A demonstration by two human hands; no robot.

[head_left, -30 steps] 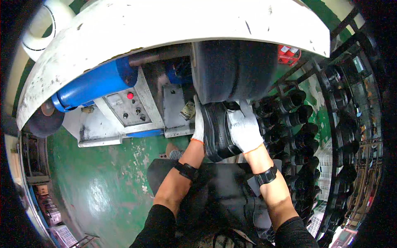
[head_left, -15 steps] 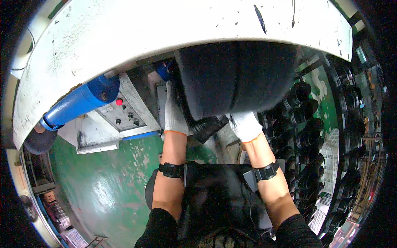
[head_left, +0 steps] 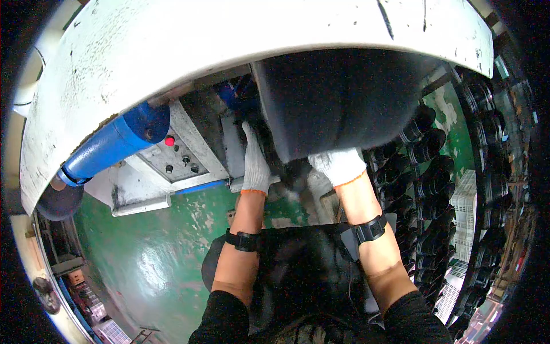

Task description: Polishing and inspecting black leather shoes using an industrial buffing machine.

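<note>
Both my hands wear white knitted gloves with orange cuffs and reach under a white hood. My left hand (head_left: 256, 163) lies along the left side of a large dark roller-like wheel (head_left: 344, 109), its thumb stretched forward and its fingers partly hidden. At the wheel's lower right edge is my right hand (head_left: 339, 166), fingers curled inward and out of sight. A black boot (head_left: 295, 173) shows dimly between the gloves, below the wheel. Both hands seem to grip it, though most of it is hidden by the wheel and shadow.
The white hood (head_left: 258, 28) curves over the hands. To the left are a blue cylinder (head_left: 114, 143) and a control panel (head_left: 180, 155) with a red button and black knobs. Racks of black footwear (head_left: 432, 178) stand close on the right, above the green floor (head_left: 143, 264).
The boot has swung up out of plain sight beneath the wheel. My left hand has moved right and slightly down, toward my right hand. The head view has shifted slightly.
</note>
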